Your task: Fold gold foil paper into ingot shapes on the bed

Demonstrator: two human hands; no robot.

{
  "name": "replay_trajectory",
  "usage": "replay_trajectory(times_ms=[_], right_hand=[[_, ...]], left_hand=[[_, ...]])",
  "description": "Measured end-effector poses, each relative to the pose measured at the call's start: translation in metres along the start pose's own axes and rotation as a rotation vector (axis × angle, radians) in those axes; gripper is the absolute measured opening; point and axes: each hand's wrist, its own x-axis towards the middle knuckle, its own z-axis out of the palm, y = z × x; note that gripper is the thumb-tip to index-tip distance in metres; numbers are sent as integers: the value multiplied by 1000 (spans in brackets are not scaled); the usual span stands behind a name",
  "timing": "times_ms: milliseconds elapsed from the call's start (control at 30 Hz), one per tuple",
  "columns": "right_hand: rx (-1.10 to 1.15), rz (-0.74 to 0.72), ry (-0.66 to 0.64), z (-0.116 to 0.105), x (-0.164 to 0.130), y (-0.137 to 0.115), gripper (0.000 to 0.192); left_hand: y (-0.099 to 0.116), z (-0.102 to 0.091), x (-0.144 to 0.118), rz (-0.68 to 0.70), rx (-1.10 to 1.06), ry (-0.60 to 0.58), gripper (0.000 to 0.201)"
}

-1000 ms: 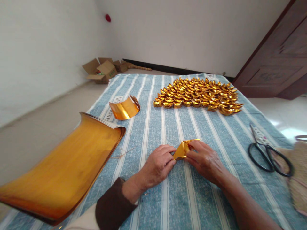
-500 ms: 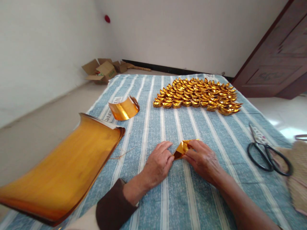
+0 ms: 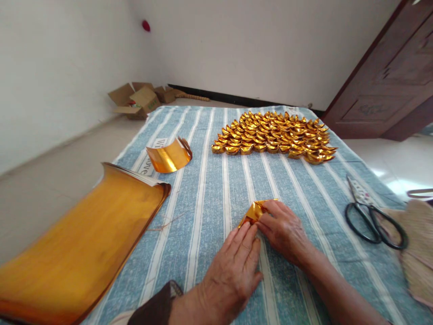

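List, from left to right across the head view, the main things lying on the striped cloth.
Large stack of gold foil sheets → small curled gold foil piece → folded gold paper between the hands → black-handled scissors.

Home room: wooden door (image 3: 389,76), cardboard boxes (image 3: 135,100) on bare floor, striped cloth (image 3: 209,180)

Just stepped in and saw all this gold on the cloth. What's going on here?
A person is folding a small piece of gold paper on a striped cloth. The right hand pinches it while the left hand presses flat at its near corner. Rows of folded gold ingots lie farther back, a stack of gold sheets lies to the left, and scissors to the right.
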Motion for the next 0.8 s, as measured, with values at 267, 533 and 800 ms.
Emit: replay_trajectory(times_ms=[267, 533, 800], right_hand=[[12, 4, 17, 1, 0, -2, 18], [21, -1, -7, -1, -1, -2, 22], [39, -7, -29, -3, 0, -1, 24]], left_hand=[[0, 5, -5, -37, 40, -141, 62], [-6, 10, -10, -76, -28, -228, 76], [-8, 12, -11, -100, -96, -252, 81]])
